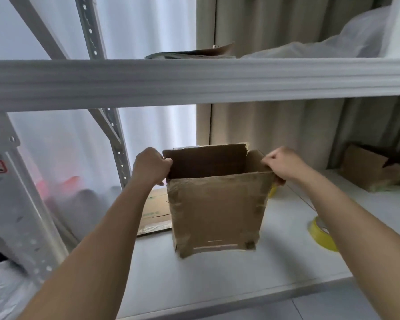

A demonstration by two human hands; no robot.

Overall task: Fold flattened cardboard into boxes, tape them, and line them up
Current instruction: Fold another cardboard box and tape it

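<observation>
Two hands, left and right, each grip clasping one open cardboard box, one yellow tape roll

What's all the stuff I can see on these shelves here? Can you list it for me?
Open box: one, brown, held above the lower shelf.
Flat cardboard: one, tan, lying behind the box, left.
Tape roll: one, yellow, lower shelf, right.
Second box: one, brown, far right.
Plastic sheet: white, upper shelf.
Shelf rack: grey metal.
Left hand: grips box's left edge.
Right hand: grips right edge.
</observation>
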